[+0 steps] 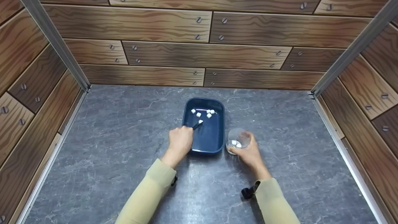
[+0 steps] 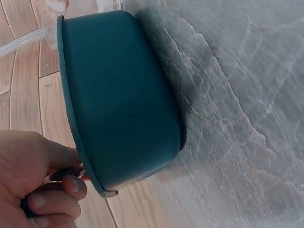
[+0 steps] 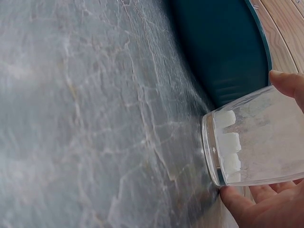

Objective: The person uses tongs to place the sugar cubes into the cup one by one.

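A dark blue rectangular tub (image 1: 209, 137) stands on the table with several small white cubes (image 1: 198, 114) on its floor. My left hand (image 1: 181, 140) is at the tub's left side and grips a slim dark utensil (image 1: 196, 125). Its far tip is at one white cube (image 1: 201, 121) inside the tub; the utensil's exact kind cannot be told. In the left wrist view, thumb and curled fingers (image 2: 54, 202) hold it beside the rim. My right hand (image 1: 250, 152) holds a clear cup (image 3: 266, 137) just right of the tub, with several white cubes (image 3: 230, 142) at its bottom.
The grey marbled tabletop (image 1: 124, 130) spreads around the tub. A wood-plank-patterned wall (image 1: 174, 54) closes off the back, with similar walls left and right behind metal posts (image 1: 56, 43). A black wrist device (image 1: 248, 192) sits at the right cuff.
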Demonstrator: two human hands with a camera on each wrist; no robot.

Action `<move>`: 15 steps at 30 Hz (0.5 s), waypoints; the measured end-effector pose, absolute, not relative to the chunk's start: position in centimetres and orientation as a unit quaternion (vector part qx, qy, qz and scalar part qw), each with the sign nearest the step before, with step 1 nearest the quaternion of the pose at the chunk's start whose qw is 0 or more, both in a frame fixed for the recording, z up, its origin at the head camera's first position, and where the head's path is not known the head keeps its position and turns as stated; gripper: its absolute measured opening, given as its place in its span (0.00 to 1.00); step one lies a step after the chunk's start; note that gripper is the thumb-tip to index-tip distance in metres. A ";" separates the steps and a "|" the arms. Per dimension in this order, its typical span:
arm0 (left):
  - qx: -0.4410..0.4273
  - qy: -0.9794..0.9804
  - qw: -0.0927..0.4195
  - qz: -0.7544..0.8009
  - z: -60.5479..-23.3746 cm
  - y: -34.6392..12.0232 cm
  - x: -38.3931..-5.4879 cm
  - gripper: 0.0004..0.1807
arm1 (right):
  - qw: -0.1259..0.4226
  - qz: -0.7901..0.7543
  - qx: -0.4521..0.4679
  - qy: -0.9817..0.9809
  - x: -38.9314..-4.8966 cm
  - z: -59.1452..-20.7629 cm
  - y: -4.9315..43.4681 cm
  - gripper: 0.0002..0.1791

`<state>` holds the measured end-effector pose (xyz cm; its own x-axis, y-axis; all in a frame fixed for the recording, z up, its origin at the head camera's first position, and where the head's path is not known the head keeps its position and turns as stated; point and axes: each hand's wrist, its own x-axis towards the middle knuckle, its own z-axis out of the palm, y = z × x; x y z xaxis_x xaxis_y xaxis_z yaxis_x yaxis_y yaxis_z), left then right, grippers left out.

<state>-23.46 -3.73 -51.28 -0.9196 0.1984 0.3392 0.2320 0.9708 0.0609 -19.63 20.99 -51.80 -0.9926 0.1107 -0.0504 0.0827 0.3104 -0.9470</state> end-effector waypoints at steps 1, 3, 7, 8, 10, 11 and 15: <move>-0.112 -0.978 0.168 -0.051 -51.3 -3.7 -23.4 0.09 | 0.012 0.586 -0.061 -0.808 -19.7 -51.9 21.0 0.51; -0.115 -0.978 0.167 -0.055 -51.3 -3.8 -23.3 0.09 | 0.011 0.589 -0.062 -0.805 -19.7 -51.9 21.0 0.51; -0.121 -0.976 0.166 -0.065 -51.2 -3.9 -23.2 0.08 | 0.011 0.592 -0.060 -0.804 -19.7 -51.9 20.9 0.50; -0.121 -0.976 0.166 -0.067 -51.1 -3.9 -23.1 0.08 | 0.011 0.592 -0.061 -0.803 -19.9 -52.2 21.0 0.50; -0.122 -0.976 0.168 -0.070 -51.0 -4.0 -23.0 0.07 | 0.013 0.592 -0.062 -0.804 -20.3 -53.1 21.3 0.50; -0.123 -0.975 0.170 -0.070 -50.9 -4.0 -22.9 0.07 | 0.014 0.590 -0.063 -0.805 -20.5 -53.6 21.5 0.51; -0.131 -0.972 0.180 -0.072 -50.4 -3.9 -22.6 0.06 | 0.017 0.581 -0.063 -0.811 -21.2 -55.4 22.2 0.52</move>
